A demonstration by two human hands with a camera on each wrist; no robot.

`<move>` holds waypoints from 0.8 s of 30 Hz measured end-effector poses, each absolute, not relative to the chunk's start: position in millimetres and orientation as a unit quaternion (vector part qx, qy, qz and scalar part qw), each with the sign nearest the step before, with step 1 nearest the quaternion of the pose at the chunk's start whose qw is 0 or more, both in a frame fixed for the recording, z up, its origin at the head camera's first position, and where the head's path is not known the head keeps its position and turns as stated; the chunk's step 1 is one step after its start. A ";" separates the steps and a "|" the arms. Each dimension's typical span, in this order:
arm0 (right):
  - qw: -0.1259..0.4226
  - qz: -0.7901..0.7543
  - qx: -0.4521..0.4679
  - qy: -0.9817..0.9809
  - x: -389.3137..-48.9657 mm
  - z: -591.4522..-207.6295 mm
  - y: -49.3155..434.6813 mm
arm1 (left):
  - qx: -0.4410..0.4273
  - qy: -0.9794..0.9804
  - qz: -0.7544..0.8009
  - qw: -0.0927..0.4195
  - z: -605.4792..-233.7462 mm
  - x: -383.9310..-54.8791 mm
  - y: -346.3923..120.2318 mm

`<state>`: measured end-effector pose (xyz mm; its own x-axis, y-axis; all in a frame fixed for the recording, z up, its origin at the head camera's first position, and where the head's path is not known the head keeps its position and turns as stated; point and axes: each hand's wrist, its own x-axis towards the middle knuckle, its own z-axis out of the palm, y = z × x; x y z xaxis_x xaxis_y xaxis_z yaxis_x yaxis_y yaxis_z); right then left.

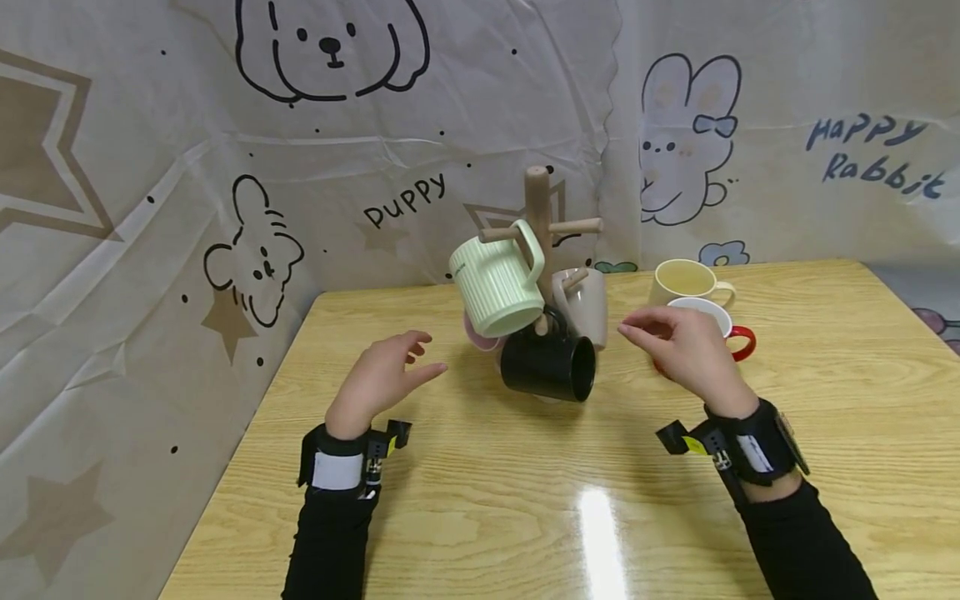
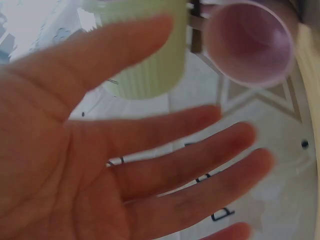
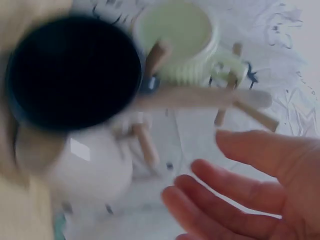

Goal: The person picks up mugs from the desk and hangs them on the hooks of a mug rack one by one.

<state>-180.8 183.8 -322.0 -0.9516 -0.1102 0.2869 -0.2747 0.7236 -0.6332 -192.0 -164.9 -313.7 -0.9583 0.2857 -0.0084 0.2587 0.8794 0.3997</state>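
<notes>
A wooden mug tree [image 1: 537, 196] stands toward the back of the table with several mugs on its pegs. The pale green ribbed mug [image 1: 495, 283] hangs tilted by its handle from an upper left peg. Below it, a black mug [image 1: 547, 367] lies sideways, its mouth toward the right. A pinkish-white mug [image 1: 588, 304] hangs on the right, and a pink mug [image 2: 247, 45] is mostly hidden behind the green one. My left hand [image 1: 386, 375], fingers spread, is left of the mugs and holds nothing. My right hand [image 1: 693, 350], empty with relaxed fingers, is right of the tree.
A yellow mug [image 1: 678, 279] stands at the back right. In front of it is a white mug with a red handle [image 1: 742, 342], partly covered by my right hand. A printed cloth [image 1: 465, 108] hangs behind the wooden table [image 1: 480, 517].
</notes>
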 end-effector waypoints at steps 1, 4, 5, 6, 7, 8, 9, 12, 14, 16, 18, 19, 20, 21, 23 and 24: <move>0.120 0.340 0.105 -0.927 -180.9 -321.6 185.1 | 0.146 0.972 0.180 0.049 -315.0 -192.2 -165.5; 0.129 0.287 0.109 -0.943 -182.5 -322.8 188.6 | 0.166 0.972 0.136 0.096 -316.8 -192.7 -166.6; 0.128 0.277 0.108 -0.946 -183.2 -323.5 189.1 | 0.174 0.971 0.128 0.106 -317.1 -193.0 -166.9; 0.130 0.271 0.107 -0.948 -184.3 -324.4 188.9 | 0.180 0.969 0.123 0.113 -317.2 -193.3 -167.2; 0.136 0.268 0.107 -0.948 -185.5 -325.5 188.2 | 0.182 0.968 0.123 0.119 -317.3 -193.7 -167.4; 0.148 0.270 0.109 -0.945 -186.8 -326.4 186.8 | 0.183 0.968 0.124 0.121 -317.5 -193.9 -167.6; 0.161 0.281 0.111 -0.939 -188.1 -326.5 184.7 | 0.183 0.968 0.123 0.119 -317.8 -194.2 -168.0; 0.223 0.328 0.118 -0.910 -195.2 -323.5 176.2 | 0.180 0.970 0.121 0.114 -318.2 -195.3 -168.7; 0.264 0.360 0.125 -0.886 -202.6 -317.0 170.3 | 0.179 0.970 0.117 0.113 -318.0 -195.6 -168.9; 0.294 0.375 0.131 -0.870 -211.1 -306.9 164.5 | 0.176 0.971 0.117 0.115 -317.5 -195.7 -168.9; 0.308 0.370 0.135 -0.866 -219.9 -294.9 159.3 | 0.172 0.971 0.118 0.119 -316.9 -195.2 -169.2; 0.311 0.361 0.140 -0.868 -223.9 -289.4 157.0 | 0.171 0.971 0.118 0.121 -316.7 -194.9 -169.2; 0.311 0.351 0.144 -0.872 -227.6 -284.4 154.7 | 0.170 0.971 0.118 0.123 -316.6 -194.5 -169.3; 0.312 0.338 0.147 -0.876 -231.2 -279.8 152.5 | 0.169 0.970 0.119 0.124 -316.6 -194.1 -169.1; 0.314 0.314 0.154 -0.883 -237.3 -273.3 148.8 | 0.170 0.970 0.118 0.125 -317.1 -193.6 -168.9; 0.317 0.305 0.157 -0.884 -240.2 -271.5 147.3 | 0.171 0.970 0.117 0.126 -317.4 -193.5 -168.7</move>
<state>-240.2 147.3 -271.5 -0.7493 -0.0845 0.6568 -0.4710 0.7652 -0.4389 -193.5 -168.7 -317.4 -0.9102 0.3604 -0.2043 0.3014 0.9144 0.2701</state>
